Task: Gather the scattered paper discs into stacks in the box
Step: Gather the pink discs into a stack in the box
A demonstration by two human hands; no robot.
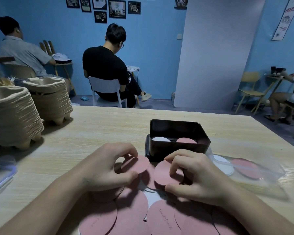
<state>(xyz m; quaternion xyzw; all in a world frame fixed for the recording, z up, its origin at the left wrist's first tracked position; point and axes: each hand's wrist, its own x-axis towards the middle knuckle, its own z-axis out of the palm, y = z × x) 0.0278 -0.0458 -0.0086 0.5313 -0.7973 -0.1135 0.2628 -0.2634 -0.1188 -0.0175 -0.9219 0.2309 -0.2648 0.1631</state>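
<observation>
Head view, and I've got the left hand [107, 168] pinching a pink disc [137, 164] by its rim, right hand [195, 178] pinching a second disc [163, 173], over the pile [131, 211] before the box [176, 148], and it looks light, floppy paper, so edge grips.

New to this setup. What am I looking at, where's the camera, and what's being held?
There is no robot: one head-worn camera looks down at a person's two bare hands. The left hand pinches a pink paper disc; the right hand grips a second pink disc. More scattered pink discs lie on the wooden table nearest the camera. Beyond the hands sits a black box holding a white stack and a pink stack.
</observation>
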